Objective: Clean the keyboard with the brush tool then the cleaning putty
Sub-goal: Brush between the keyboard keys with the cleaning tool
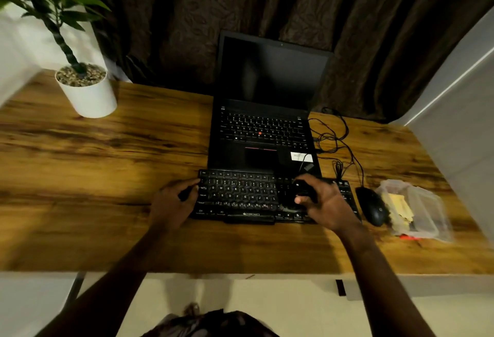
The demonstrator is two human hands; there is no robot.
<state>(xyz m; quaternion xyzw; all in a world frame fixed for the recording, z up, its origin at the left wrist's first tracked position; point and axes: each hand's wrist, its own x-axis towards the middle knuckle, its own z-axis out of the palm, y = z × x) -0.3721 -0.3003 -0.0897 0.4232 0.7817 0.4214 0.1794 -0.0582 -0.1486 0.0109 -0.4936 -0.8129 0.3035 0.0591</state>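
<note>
A black keyboard lies on the wooden desk in front of an open laptop. My right hand hovers over the keyboard's right part and grips a black brush tool, its end down on the keys. My left hand grips the keyboard's left edge, thumb on the keys. A clear plastic bag at the right holds something yellow, possibly the putty.
The black laptop stands open with a dark screen behind the keyboard. A black mouse and tangled cables lie to the right. A potted plant stands at the back left. The desk's front edge runs below my forearms.
</note>
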